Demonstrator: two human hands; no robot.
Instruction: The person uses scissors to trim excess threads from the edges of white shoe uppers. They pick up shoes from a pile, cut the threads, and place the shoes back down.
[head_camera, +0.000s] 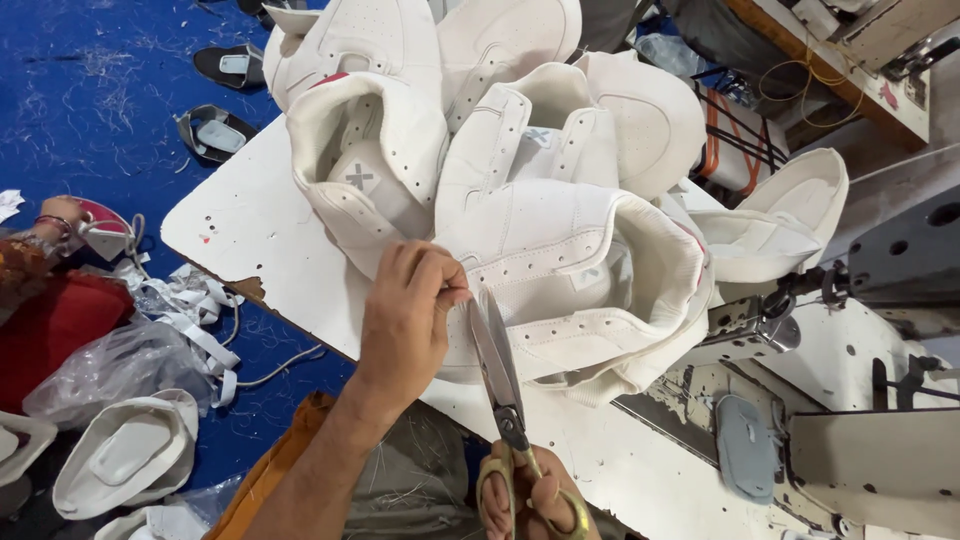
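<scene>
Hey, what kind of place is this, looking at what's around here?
Most likely a shoe-making workshop: a pile of unfinished white shoe uppers sits on a worn white worktable beside a sewing machine, with scissors trimming one.

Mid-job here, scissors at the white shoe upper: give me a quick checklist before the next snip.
1. Left hand pinching the shoe upper at its edge: ok.
2. Right hand in the scissors loops: ok.
3. Blades closed, tips close to the left thumb: not ok.
4. Thread or edge to cut visible: cannot tell.
5. Upper resting on the white table: ok.
6. Sewing machine apart from both hands: ok.
</scene>
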